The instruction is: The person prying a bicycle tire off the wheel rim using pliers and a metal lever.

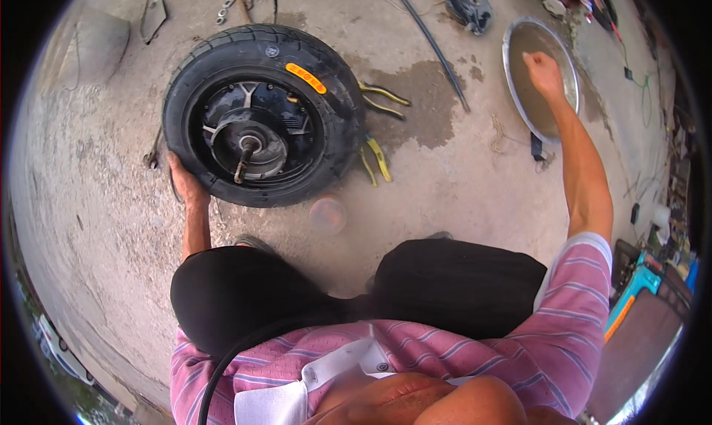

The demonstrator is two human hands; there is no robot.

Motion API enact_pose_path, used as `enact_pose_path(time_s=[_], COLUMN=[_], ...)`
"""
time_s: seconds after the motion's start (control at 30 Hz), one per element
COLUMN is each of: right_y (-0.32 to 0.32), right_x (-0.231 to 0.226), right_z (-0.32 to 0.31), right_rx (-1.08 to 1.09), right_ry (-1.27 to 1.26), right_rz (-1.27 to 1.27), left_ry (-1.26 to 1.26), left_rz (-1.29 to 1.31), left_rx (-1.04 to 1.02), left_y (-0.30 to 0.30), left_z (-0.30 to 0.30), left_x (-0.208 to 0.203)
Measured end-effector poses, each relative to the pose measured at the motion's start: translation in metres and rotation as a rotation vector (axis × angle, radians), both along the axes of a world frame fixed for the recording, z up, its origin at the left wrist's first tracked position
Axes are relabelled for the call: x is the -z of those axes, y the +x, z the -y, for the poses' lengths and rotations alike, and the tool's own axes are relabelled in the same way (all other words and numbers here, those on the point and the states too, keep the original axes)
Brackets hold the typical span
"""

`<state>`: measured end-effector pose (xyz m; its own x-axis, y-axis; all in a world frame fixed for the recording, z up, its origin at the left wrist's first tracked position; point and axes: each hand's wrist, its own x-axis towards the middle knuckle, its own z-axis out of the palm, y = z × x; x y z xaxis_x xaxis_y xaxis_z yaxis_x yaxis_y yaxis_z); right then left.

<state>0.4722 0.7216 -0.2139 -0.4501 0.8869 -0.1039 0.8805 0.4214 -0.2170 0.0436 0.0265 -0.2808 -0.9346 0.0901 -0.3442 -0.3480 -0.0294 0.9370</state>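
Note:
A black scooter wheel [334,121] with a hub motor and a threaded axle sticking out lies on the ground to the left, an orange label on its tyre. My left hand [187,182] grips the tyre's lower left edge, fingers partly hidden by the rubber. Out to the right, my right hand [545,73] is above a round metal basin [512,91] of murky brown water. Its fingers are curled closed, and whatever is in them is too small to make out. Yellow-and-black pliers [386,102] and another yellow-handled tool [378,158] poke out beside the tyre.
A dark rod [434,47] lies between wheel and basin, near a wet patch [426,102]. Farther back are a black drum-like part [467,10], a metal plate [153,18] and a hammer-like tool [242,6]. A turquoise-framed object [634,291] stands at the right.

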Motion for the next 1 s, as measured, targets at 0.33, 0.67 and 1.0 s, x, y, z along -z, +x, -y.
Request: enact_pose_path(time_s=[0.33,0.67,1.0], right_y=[0.124,0.098,-0.023], right_x=[0.153,0.122,0.038], right_z=[-0.057,-0.054,-0.004], right_rx=[0.096,0.281,-0.107], right_ry=[-0.073,0.052,0.101], right_rz=[0.203,0.249,-0.282], left_ry=[0.007,-0.052,-0.26], left_rz=[-0.004,0.01,-0.107], left_rx=[-0.019,-0.048,0.028], left_y=[-0.001,0.008,-0.003], left_z=[-0.005,-0.014,0.0], left_x=[-0.006,-0.01,0.001])
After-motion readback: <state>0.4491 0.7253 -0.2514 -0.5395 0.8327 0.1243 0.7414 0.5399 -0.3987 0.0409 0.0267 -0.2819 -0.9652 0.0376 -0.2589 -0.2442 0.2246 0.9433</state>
